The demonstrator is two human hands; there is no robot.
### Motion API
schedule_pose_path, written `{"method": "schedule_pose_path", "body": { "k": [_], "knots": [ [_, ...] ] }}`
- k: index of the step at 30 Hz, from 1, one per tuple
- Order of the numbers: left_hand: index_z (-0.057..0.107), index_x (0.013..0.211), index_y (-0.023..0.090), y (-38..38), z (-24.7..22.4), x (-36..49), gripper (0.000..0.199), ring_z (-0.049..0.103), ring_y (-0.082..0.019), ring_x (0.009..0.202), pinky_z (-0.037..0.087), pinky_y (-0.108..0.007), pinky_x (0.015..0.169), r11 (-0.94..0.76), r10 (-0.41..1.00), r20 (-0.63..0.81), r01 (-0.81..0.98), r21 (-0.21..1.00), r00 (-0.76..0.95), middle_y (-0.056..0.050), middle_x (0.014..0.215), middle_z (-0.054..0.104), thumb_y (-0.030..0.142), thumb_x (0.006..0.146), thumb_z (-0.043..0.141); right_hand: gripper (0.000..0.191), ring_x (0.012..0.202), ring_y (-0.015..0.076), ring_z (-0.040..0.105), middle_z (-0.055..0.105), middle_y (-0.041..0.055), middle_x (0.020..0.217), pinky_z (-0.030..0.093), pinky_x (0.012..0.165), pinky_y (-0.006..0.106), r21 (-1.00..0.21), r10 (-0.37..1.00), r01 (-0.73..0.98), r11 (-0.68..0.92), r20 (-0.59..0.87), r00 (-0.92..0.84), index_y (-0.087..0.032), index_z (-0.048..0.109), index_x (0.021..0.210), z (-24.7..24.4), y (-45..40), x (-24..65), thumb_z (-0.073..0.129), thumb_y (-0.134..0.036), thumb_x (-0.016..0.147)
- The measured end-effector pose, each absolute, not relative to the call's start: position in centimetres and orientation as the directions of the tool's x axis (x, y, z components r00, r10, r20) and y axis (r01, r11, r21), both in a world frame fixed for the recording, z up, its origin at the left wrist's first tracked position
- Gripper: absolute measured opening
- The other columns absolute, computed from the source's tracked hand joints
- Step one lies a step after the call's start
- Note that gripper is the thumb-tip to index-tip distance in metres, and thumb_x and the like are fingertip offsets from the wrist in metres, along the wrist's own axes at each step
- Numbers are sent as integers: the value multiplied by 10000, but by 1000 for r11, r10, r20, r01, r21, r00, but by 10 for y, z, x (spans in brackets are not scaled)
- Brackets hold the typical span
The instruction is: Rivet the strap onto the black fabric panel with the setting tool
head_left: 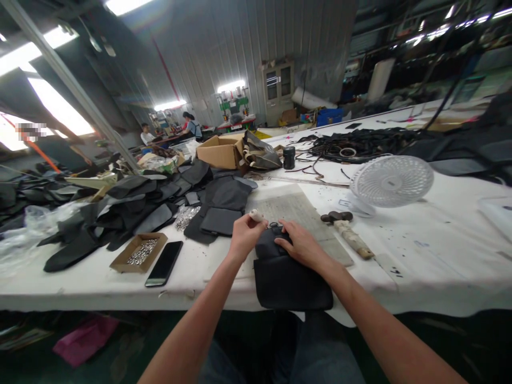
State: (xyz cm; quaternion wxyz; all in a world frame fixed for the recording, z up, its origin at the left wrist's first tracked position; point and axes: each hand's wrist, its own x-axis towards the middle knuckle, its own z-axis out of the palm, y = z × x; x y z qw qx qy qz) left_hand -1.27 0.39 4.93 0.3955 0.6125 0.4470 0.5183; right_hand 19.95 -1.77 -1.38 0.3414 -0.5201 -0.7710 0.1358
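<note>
Okay, so going off your head cam, the only view here: the black pouch (294, 282) is right in front of you, at the near edge of the white tabletop (432, 240), with its top end over a flat grey board (300, 205). Your left hand (244, 236) is closed around a small whitish tool (256, 215), at the pouch's top left corner. Your right hand (303, 244) lies on the upper part of the pouch, thumb and fingers apart, near a little metal ring (274, 225) at the pouch's top end.

Right of the pouch you've got a hammer (354, 240) with a wrapped handle, and beyond that a white fan (392, 181). Left of the pouch there's a phone (164, 264), then a small cardboard tray (157, 249) of shiny metal bits, and a big heap of black pieces (140, 205) behind those. Farther back, past the pouch, sit a cardboard box (220, 152) and a dark jar (288, 158).
</note>
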Motion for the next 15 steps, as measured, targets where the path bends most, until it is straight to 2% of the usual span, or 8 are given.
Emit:
{"method": "schedule_pose_path", "body": {
  "k": [6,15],
  "knots": [
    [804,890,182,27,37,4,243,718,-204,838,544,-316,813,-310,950,302,122,943,83,-27,875,796,381,794,905,476,1197,328,696,720,156,1290,563,1120,504,-578,895,700,420,392,-214,-185,620,1495,-12,-19,199,688,-364,1058],
    [788,855,176,38,12,5,211,687,-200,790,495,-303,732,-307,941,265,202,930,208,-32,836,793,370,841,872,451,1267,335,680,707,157,1381,547,1171,528,-583,889,696,420,419,-186,-204,628,1477,-19,-17,200,687,-359,1058]
  ]
}}
